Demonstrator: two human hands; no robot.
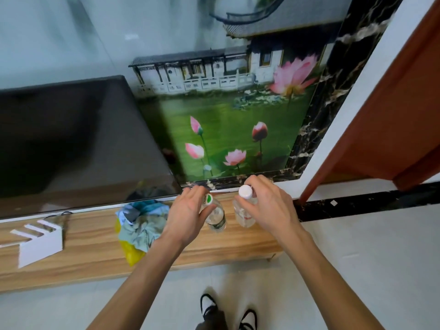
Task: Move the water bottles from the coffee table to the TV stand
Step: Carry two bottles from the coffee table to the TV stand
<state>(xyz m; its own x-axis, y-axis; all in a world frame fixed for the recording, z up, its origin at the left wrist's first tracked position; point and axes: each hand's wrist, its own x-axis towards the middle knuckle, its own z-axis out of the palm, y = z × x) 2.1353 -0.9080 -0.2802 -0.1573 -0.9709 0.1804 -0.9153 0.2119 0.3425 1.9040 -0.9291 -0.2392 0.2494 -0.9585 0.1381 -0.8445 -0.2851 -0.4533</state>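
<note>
- Setting both bottles down upright on the long wood-grain TV stand looks like the step in hand; each base should sit flat on the plank before the grip loosens, well back from the front edge.
- The left hand curls its fingers round the neck of the clear plastic water bottle with the green-and-white cap; the bottle appears to stand on the stand.
- The right hand holds the clear plastic water bottle with the white cap near its shoulder, just beside the first.
- Thin, smooth, round plastic probably dents under a hard squeeze, so a light hold suits.
- Beside them lie a crumpled pale blue cloth on a yellow bag and, further left, a white slotted holder; a dark flat television screen stands behind.
</note>
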